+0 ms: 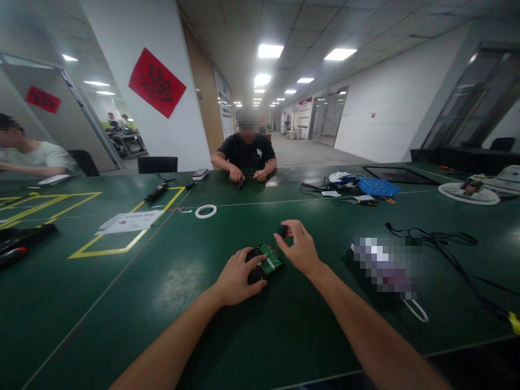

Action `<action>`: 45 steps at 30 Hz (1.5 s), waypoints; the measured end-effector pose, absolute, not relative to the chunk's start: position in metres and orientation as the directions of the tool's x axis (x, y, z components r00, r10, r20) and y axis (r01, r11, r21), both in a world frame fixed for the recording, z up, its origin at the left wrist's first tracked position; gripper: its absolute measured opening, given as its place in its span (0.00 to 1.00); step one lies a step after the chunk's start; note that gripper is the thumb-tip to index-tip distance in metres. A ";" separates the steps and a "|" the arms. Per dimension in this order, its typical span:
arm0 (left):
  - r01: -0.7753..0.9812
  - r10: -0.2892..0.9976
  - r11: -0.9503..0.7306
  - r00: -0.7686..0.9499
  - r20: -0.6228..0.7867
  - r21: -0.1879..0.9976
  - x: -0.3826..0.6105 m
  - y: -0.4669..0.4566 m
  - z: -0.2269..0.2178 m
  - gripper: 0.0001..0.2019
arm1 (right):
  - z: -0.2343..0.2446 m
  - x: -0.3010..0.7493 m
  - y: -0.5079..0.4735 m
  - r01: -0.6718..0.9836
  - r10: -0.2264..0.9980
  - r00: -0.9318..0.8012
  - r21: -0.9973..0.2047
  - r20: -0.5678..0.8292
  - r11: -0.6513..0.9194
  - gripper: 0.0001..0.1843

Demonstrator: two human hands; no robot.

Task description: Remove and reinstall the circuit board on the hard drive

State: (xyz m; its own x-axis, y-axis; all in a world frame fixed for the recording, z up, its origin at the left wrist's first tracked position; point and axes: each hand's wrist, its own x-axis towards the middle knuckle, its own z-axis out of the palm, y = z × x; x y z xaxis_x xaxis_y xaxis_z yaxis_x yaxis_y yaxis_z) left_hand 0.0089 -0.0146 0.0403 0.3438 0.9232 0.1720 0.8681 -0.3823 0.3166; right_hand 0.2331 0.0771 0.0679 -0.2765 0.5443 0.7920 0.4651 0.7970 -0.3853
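Observation:
A small black device (254,275) lies on the green table with its green circuit board (271,260) exposed. My left hand (236,277) is closed around the near left side of the casing, thumb and fingers on its edges, steadying it against the tabletop. In my right hand (301,249) a small screwdriver (283,231) with a short dark handle is pinched between thumb and fingers. Its thin shaft points down towards the right edge of the board; whether the tip touches anything is too small to tell.
Right of my arm lies a blurred pouch-like object (379,265), with black cables (434,238) beyond. Farther off are a blue tray (377,187), a white fan part (467,194), a white ring (206,211) and paper (130,221). Across the table sits a person (246,151).

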 end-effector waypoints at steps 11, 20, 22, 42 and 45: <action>0.869 0.918 -0.392 0.349 0.186 0.302 0.008 -0.014 0.038 0.35 | 0.066 0.229 0.073 0.444 0.561 -0.241 -0.424 0.792 0.790 0.23; 0.869 0.918 -0.392 0.347 0.194 0.302 0.007 -0.013 0.036 0.35 | 0.070 0.230 0.073 0.463 0.537 -0.309 -0.369 0.785 0.806 0.16; 0.866 0.917 -0.394 0.348 0.195 0.308 0.007 -0.013 0.035 0.35 | 0.071 0.230 0.072 0.464 0.540 -0.305 -0.373 0.785 0.804 0.16; 0.864 0.919 -0.390 0.345 0.190 0.319 0.008 -0.013 0.036 0.35 | 0.063 0.225 0.079 0.459 0.494 -0.297 -0.331 0.817 0.824 0.20; 0.865 0.918 -0.393 0.349 0.191 0.313 0.008 -0.013 0.037 0.35 | 0.064 0.227 0.081 0.464 0.485 -0.267 -0.330 0.833 0.822 0.18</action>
State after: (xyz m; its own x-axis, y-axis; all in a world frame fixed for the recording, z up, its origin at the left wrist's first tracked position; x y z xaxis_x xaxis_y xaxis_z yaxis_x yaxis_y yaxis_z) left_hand 0.0080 -0.0134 0.0367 0.3486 0.9177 0.1907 0.8646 -0.3934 0.3126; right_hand 0.2272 0.0807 0.0639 -0.2667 0.4848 0.8330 0.4643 0.8220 -0.3298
